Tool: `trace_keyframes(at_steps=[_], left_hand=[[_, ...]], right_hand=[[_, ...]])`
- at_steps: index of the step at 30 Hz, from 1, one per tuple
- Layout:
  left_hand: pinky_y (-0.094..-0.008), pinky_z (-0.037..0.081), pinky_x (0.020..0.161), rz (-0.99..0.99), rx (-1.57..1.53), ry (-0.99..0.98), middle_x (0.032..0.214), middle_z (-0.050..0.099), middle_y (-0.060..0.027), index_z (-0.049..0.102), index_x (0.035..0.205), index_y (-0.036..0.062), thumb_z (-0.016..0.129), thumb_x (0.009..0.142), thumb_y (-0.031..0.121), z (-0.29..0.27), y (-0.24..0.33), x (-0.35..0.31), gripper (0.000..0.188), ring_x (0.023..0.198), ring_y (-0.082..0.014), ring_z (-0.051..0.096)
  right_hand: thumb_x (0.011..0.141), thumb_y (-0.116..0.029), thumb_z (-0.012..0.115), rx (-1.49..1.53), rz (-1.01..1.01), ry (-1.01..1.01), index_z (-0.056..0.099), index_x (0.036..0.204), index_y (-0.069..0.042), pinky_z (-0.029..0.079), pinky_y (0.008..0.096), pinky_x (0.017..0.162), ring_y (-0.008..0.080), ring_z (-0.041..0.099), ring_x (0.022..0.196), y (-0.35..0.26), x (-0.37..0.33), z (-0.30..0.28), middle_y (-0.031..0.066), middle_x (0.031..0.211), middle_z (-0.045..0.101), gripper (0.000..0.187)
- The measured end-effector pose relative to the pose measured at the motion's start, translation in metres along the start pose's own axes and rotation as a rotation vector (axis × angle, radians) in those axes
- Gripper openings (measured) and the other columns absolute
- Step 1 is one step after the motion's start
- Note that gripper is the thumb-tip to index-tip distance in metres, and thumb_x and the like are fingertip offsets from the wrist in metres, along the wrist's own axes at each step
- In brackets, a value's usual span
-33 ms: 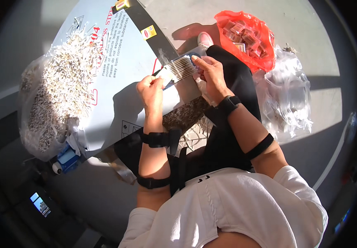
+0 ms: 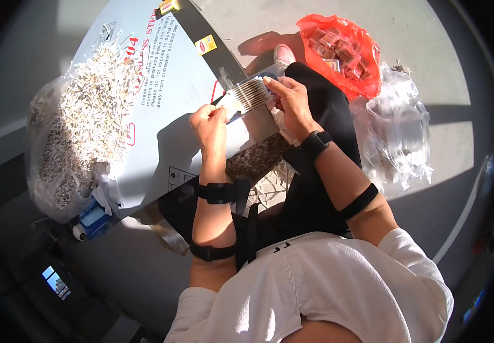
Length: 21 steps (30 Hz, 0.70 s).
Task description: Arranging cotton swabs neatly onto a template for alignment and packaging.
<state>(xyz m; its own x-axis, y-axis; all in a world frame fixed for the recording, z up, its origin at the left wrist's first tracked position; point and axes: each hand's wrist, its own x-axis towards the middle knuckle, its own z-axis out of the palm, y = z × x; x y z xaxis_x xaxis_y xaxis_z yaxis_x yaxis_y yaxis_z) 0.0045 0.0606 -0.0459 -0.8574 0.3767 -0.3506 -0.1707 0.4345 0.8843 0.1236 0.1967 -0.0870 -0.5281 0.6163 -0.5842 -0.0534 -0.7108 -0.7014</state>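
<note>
Over the table's near edge, I hold a small flat packet of thin sticks (image 2: 251, 95) stretched between both hands. Its middle shows parallel brown and pale stripes, like a row of slim sticks; their exact kind is too small to tell. My left hand (image 2: 208, 123) pinches the white left end between thumb and fingers. At the other end, my right hand (image 2: 292, 100) grips with the thumb on top, and a bit of dark blue shows beside it. Left of my hands, a large heap of short thin pale sticks (image 2: 95, 108) spills from a clear plastic bag onto the table.
The grey film-covered table (image 2: 161, 137) carries a small yellow box (image 2: 205, 44) on its dark edge strip. A red bag (image 2: 312, 68) of small clear-and-red packs stands on the floor at far right, beside clear plastic bags (image 2: 398, 131). A blue-and-white bottle (image 2: 93, 222) is at lower left.
My right thumb has shifted slightly, and less of the dark blue end shows. Both hands keep their hold on the packet in nearly the same place.
</note>
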Motion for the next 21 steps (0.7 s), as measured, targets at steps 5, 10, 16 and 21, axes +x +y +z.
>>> trace_keyframes(at_steps=[5, 10, 16, 21], left_hand=[[-0.0219, 0.03, 0.04, 0.058, 0.098, 0.018, 0.058, 0.057, -0.0034, 0.059, 0.066, -0.0008, 0.07, 0.081, 0.005, 0.009, 0.0, -0.002, 0.02, 0.047, -0.0053, 0.045], [-0.0241, 0.034, 0.046, 0.132, 0.234, 0.015, 0.057, 0.056, -0.0028, 0.062, 0.067, -0.0033, 0.068, 0.079, 0.001, 0.01, -0.008, 0.01, 0.014, 0.049, -0.008, 0.047], [-0.0338, 0.045, 0.053, 0.136, 0.43, -0.08, 0.054, 0.059, -0.0138, 0.066, 0.069, -0.0049, 0.065, 0.073, 0.008, 0.023, 0.007, 0.016, 0.013, 0.051, -0.0175, 0.058], [-0.0368, 0.047, 0.053, 0.034, 0.518, -0.125, 0.056, 0.061, -0.0152, 0.064, 0.066, -0.0028, 0.062, 0.077, 0.008, 0.024, 0.025, 0.021, 0.015, 0.053, -0.0219, 0.063]], right_hand=[[0.083, -0.01, 0.076, 0.071, -0.045, -0.085, 0.069, 0.082, 0.0, 0.04, 0.0202, 0.05, 0.0058, 0.051, 0.053, 0.0, 0.002, 0.008, -0.0001, 0.068, 0.063, 0.012], [0.083, -0.002, 0.073, 0.144, -0.06, -0.095, 0.07, 0.084, 0.001, 0.05, 0.0225, 0.059, 0.0082, 0.062, 0.066, 0.0, 0.002, 0.013, 0.0043, 0.079, 0.07, 0.005], [0.084, -0.002, 0.072, 0.167, -0.067, -0.07, 0.07, 0.084, 0.001, 0.049, 0.0231, 0.059, 0.008, 0.061, 0.065, 0.0, 0.001, 0.015, 0.0038, 0.078, 0.069, 0.004], [0.087, -0.014, 0.071, 0.115, -0.062, -0.064, 0.069, 0.081, -0.004, 0.041, 0.0225, 0.053, 0.0055, 0.053, 0.059, -0.002, -0.001, 0.017, -0.0009, 0.071, 0.064, 0.012]])
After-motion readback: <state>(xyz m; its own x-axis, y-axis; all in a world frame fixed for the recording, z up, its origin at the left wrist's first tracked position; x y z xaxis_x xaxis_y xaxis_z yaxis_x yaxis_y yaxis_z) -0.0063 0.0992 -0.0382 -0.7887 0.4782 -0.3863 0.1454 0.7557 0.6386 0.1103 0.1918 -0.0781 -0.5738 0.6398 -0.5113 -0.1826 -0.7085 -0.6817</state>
